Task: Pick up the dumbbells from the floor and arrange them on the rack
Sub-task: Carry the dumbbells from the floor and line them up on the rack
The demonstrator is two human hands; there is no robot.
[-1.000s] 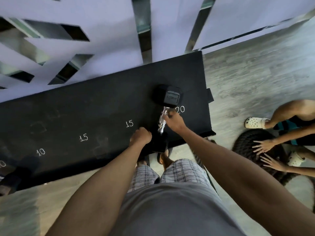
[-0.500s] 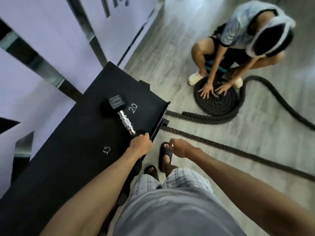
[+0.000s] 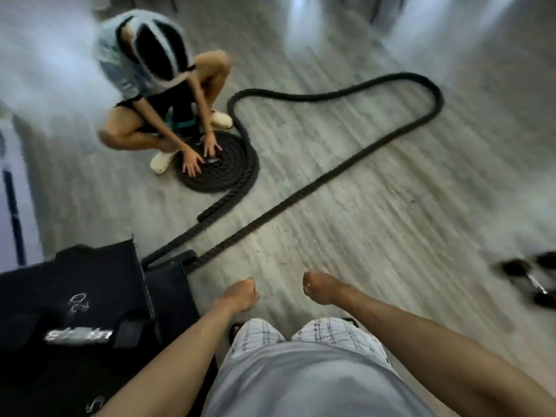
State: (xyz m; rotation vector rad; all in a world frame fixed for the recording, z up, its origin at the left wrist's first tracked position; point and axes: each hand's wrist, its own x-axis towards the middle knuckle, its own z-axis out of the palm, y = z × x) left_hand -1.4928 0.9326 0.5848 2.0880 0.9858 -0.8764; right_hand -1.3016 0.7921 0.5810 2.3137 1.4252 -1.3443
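The black rack (image 3: 36, 293) fills the lower left, with chalk marks "20" and "15" on it. A dumbbell (image 3: 78, 336) with a chrome handle lies on it beside the "20", blurred by motion. Black dumbbells (image 3: 529, 281) lie on the grey floor at the right edge. My left hand (image 3: 240, 296) hangs over the floor just right of the rack, fingers curled into a fist with nothing in it. My right hand (image 3: 319, 291) is beside it, fingers curled and empty.
A person (image 3: 156, 94) crouches at upper left, hands on a coiled black battle rope (image 3: 222, 164). The rope's long tail (image 3: 391, 139) loops across the floor and runs back to the rack's corner. My sandalled feet stand below my hands.
My right hand let go of the dumbbell, which stays on the rack at "20". My view swung right, away from the rack toward the floor, and both hands came off the rack.
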